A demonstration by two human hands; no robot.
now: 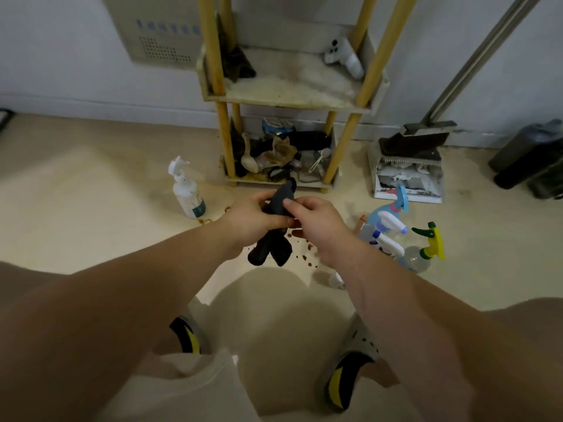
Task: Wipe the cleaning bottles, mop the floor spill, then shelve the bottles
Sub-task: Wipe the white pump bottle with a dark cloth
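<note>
I count two hands (253, 219), one cloth (269, 251), one rack (289, 102), one dustpan (408, 185), two shoes (189, 336). Spray bottles (185, 191): six, I think; the cluster overlaps.

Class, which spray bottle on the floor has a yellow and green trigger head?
The clear bottle farthest right on the floor; every other spray head there is white or blue.

No text is coming through legibly: the wall panel (158, 32) is carrying a row of blue characters, and the white spray bottle (187, 193) a label, both too blurred.
</note>
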